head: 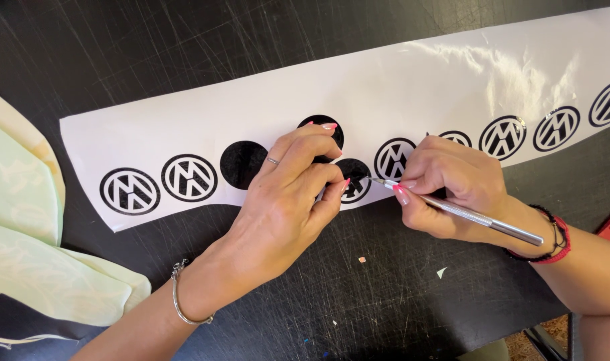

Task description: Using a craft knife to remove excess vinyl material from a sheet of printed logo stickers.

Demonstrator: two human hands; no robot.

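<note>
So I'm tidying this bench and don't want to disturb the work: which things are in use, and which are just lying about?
In use:
left hand pressing the white backing strip
right hand holding the metal weeding tool
black round decal at the tool's tip

Lying about:
pale green sheet
small scraps on the black table

Left hand (288, 194) presses flat; right hand (445, 184) fingers (404, 195) pinched, pen-style.
</note>
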